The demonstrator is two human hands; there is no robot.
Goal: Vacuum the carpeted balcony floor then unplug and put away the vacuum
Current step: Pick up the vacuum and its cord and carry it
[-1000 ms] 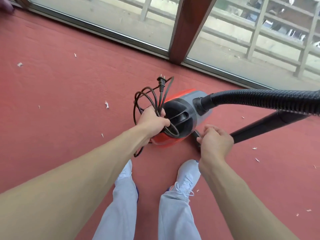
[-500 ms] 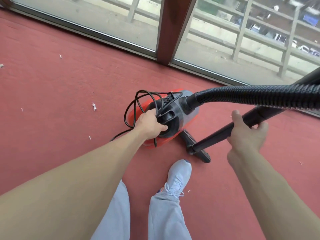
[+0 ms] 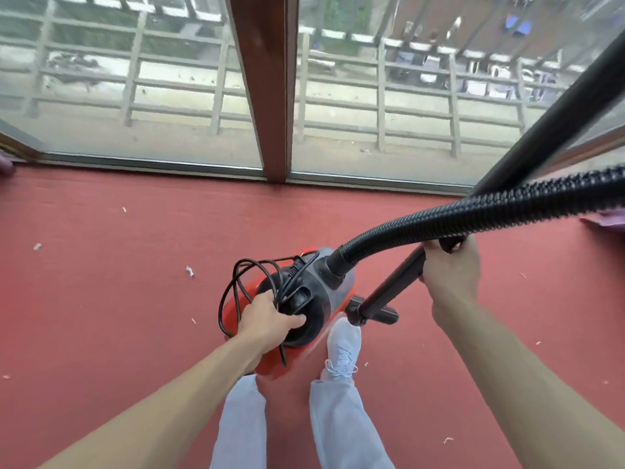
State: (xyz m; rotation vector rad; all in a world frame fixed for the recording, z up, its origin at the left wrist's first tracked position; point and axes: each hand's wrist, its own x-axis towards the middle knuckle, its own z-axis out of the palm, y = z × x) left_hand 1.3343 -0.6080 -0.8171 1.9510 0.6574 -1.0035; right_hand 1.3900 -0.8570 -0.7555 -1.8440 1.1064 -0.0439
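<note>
A red and grey canister vacuum (image 3: pixel 333 284) hangs just above the red carpet (image 3: pixel 101 299) in front of my feet. My left hand (image 3: pixel 267 321) grips its black top handle together with the coiled black power cord (image 3: pixel 236 282), whose plug lies on the body. A ribbed black hose (image 3: pixel 473 211) runs from the canister up to the right. My right hand (image 3: pixel 451 265) grips the rigid black wand (image 3: pixel 541 130), which slants from the floor nozzle (image 3: pixel 375 313) to the upper right.
Small white paper scraps (image 3: pixel 190 270) lie scattered over the carpet. Large glass panes with a brown wooden post (image 3: pixel 267 86) close the far side. A pink object (image 3: pixel 605 220) lies at the right edge.
My right hand has slid up the wand and taken hold of it. My left hand has lifted the canister and cord off the carpet, and my view has tilted up toward the window.
</note>
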